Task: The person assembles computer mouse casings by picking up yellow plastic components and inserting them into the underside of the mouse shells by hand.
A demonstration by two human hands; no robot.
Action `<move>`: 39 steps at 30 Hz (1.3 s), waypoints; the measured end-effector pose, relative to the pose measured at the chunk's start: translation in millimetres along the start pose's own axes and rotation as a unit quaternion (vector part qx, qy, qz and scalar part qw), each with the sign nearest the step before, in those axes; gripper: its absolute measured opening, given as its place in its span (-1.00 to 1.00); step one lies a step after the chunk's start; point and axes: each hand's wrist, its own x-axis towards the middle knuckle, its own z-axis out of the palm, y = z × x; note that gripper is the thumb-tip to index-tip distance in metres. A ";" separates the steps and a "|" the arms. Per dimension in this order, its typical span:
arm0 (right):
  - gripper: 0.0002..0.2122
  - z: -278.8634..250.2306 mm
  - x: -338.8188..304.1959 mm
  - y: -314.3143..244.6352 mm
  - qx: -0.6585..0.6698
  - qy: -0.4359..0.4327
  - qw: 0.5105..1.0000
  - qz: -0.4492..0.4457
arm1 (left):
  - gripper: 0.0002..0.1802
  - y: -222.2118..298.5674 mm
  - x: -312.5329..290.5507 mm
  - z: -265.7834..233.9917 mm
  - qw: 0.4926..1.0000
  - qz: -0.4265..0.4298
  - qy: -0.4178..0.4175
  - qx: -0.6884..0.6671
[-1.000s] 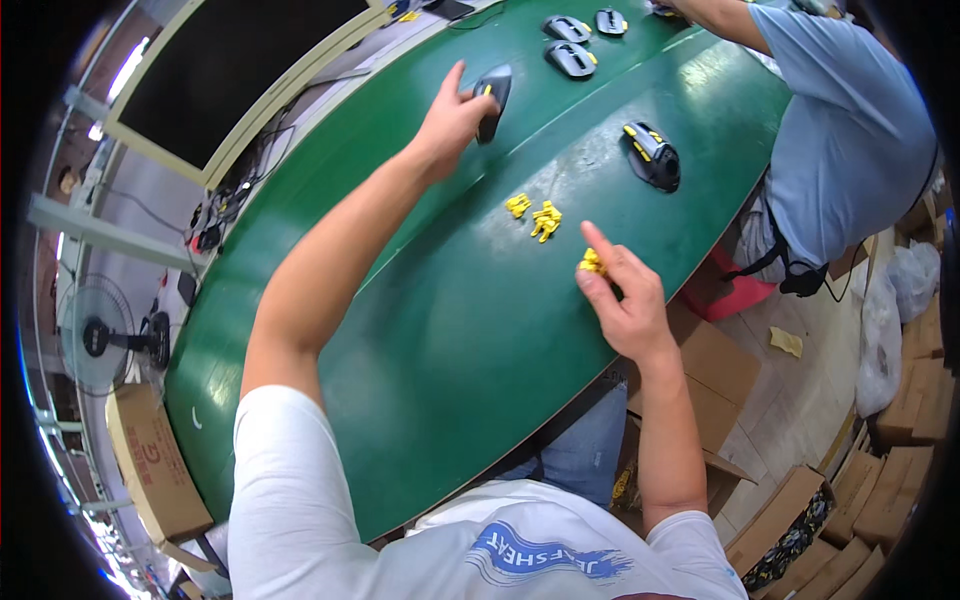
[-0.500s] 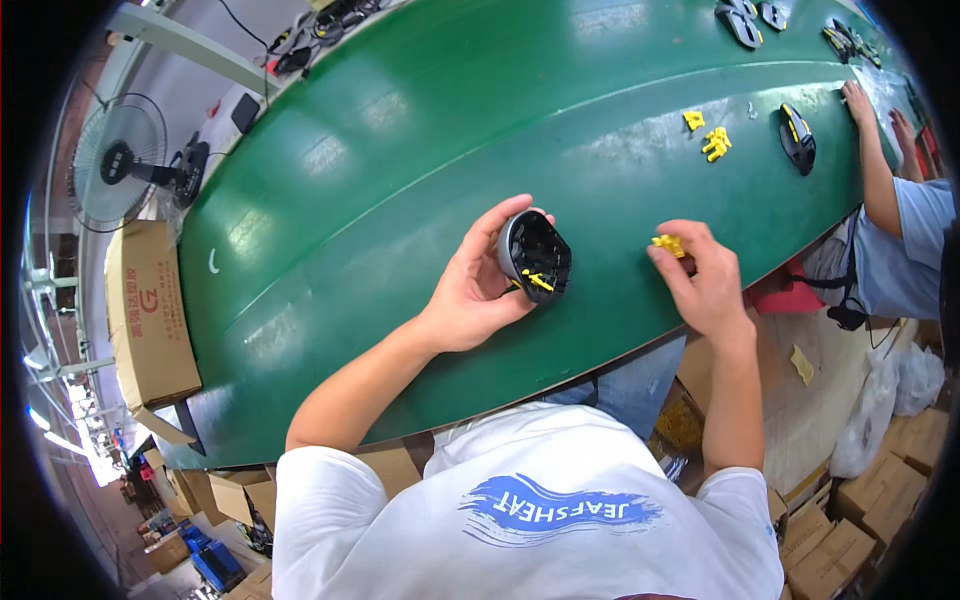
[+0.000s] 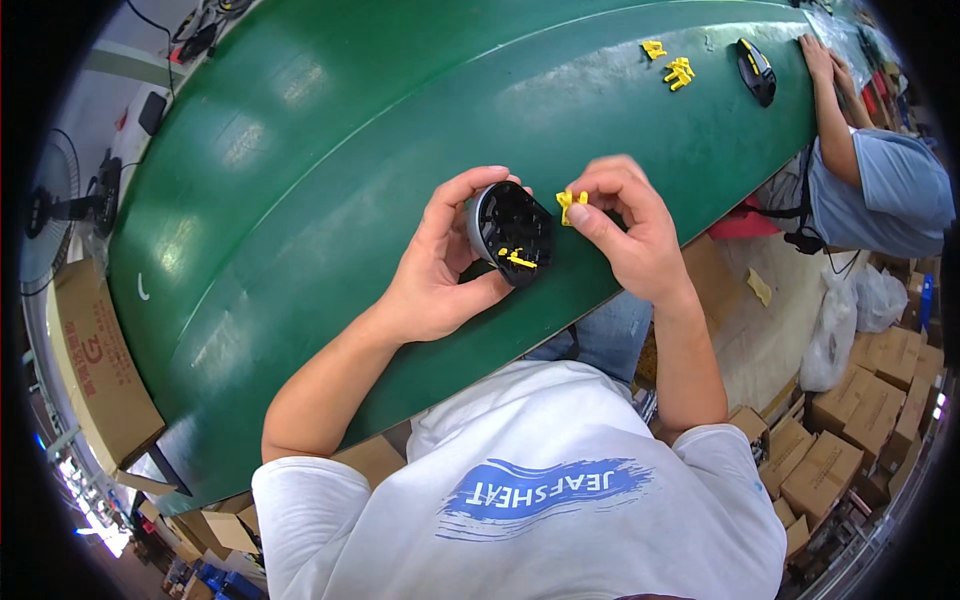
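Note:
My left hand (image 3: 437, 262) is closed around a black rounded plastic shell (image 3: 512, 222), tilted so its hollow inside faces me. A small yellow piece (image 3: 520, 260) sits inside the shell near its lower edge. Just right of the shell, my right hand (image 3: 632, 222) pinches a yellow plastic part (image 3: 570, 206) between thumb and fingers. The part is close to the shell's rim but apart from it. Farther off on the green table lie several loose yellow parts (image 3: 679, 73) and a black shell with yellow pieces (image 3: 757, 72).
The green table (image 3: 330, 200) curves across the view. A co-worker's hand (image 3: 817, 58) rests at its far right. A cardboard box (image 3: 105, 365) and a fan (image 3: 50, 205) stand at the left. Several cartons (image 3: 820, 470) are stacked on the floor at the lower right.
My right hand has moved left with the yellow part, from well right of the shell to beside it. The view has shifted, so the table things appear higher and farther left.

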 end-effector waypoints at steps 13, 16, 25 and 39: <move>-0.80 4.8 0.8 2.5 0.069 0.120 0.986 0.088 | 0.07 -3.4 -1.8 -4.3 0.999 0.000 -0.026 0.024; -0.82 6.6 -0.5 1.5 0.079 0.118 0.984 0.107 | 0.05 -2.1 -1.6 -4.4 1.000 -0.005 -0.016 0.014; -0.83 -38.2 5.9 -9.5 -0.269 0.140 0.953 -0.022 | 0.04 -5.3 -3.3 -7.8 0.999 -0.031 0.001 0.005; -0.73 -35.3 34.1 -18.9 -0.419 -0.084 0.891 -0.154 | 0.04 -0.6 -4.1 -6.7 0.999 -0.040 0.015 -0.008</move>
